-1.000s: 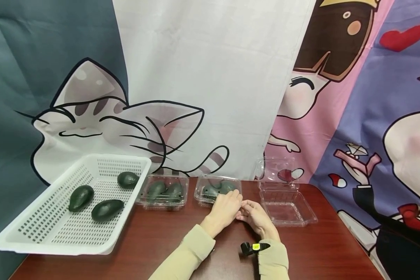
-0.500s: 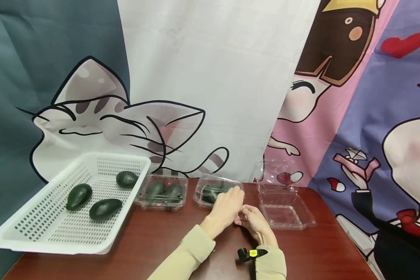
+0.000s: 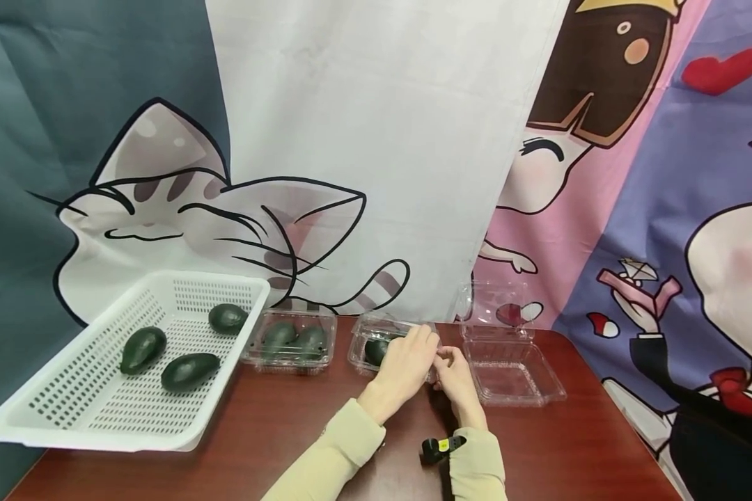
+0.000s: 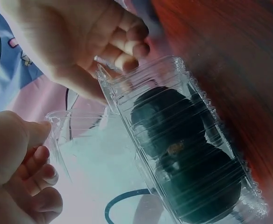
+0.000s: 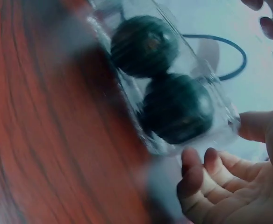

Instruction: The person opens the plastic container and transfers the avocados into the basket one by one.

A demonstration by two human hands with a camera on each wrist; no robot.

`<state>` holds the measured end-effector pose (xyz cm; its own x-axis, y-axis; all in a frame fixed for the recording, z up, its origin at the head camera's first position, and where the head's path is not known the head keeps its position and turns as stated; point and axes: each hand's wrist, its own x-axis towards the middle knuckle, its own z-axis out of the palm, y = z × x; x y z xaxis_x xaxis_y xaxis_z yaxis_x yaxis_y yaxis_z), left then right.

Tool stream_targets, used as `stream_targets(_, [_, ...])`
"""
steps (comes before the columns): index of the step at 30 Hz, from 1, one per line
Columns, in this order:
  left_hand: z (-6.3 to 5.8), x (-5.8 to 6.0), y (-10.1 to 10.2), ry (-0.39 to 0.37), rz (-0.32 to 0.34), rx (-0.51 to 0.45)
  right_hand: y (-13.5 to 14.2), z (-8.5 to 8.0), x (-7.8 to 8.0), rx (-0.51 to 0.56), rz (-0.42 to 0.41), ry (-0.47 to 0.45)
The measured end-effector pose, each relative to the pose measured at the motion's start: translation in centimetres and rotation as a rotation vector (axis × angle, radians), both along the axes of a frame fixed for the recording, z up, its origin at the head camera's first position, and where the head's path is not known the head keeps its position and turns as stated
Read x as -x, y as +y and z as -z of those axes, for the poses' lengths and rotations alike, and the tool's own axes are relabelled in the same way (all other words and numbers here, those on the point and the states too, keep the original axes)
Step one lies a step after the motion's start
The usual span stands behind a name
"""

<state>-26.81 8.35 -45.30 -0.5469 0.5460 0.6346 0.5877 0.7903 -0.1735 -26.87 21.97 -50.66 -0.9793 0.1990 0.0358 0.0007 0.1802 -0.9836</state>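
Two dark green avocados [image 4: 197, 182] lie side by side in a clear plastic clamshell box [image 3: 358, 351]. Its lid [image 4: 82, 119] stands raised away from the base in the left wrist view. My left hand [image 3: 407, 358] pinches a corner of that lid between thumb and fingers. My right hand [image 3: 456, 383] is at the right end of the same box. In the right wrist view, the thumb and fingertips of my right hand [image 5: 234, 182] hold the corner of the base. From the head, my left hand hides part of the box.
A white perforated basket [image 3: 94, 440] with three avocados [image 3: 190, 372] stands on the left. Beside it sits a lidded clamshell [image 3: 290, 341] holding two avocados. An unfilled clamshell [image 3: 510, 372] lies with its lid up on the right. A printed cloth hangs behind the table.
My right hand has moved forward, against the right end of the middle box. My left hand has risen slightly with the lid, which now tilts higher. The basket and other boxes stay put.
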Motion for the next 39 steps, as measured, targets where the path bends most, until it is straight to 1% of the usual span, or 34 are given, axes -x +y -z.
stream_targets(3, [-0.2,0.2,-0.3,0.017,-0.01,-0.008,-0.3,0.2,0.5,-0.048,0.01,0.042])
stream_targets(7, [-0.5,0.6,-0.8,0.031,-0.002,-0.024,-0.2,0.3,0.8,-0.054,0.03,0.054])
stream_targets(12, [-1.3,1.2,-1.9,0.013,0.027,-0.047,0.2,0.4,0.8,-0.053,0.035,0.06])
stream_targets(16, [-1.7,1.7,-3.1,-0.01,0.026,-0.093,0.3,0.5,0.8,-0.059,0.029,0.062])
stream_targets(20, [-1.9,2.2,-4.1,-0.021,0.016,-0.14,0.3,0.5,0.8,-0.058,0.029,0.062])
stream_targets(24, [-1.9,2.5,-4.9,-0.032,0.005,-0.163,0.4,0.4,0.7,-0.044,0.028,0.057])
stream_targets(31, [-2.1,2.5,-5.5,-0.063,0.004,-0.184,0.6,0.5,0.7,-0.025,0.016,0.051])
stream_targets(35, [-2.0,2.5,-5.9,-0.053,-0.002,-0.184,0.6,0.8,0.9,-0.012,0.0,0.04])
stream_targets(39, [-2.2,3.0,-6.1,-0.028,0.009,-0.186,0.8,0.9,1.1,-0.014,0.001,0.045])
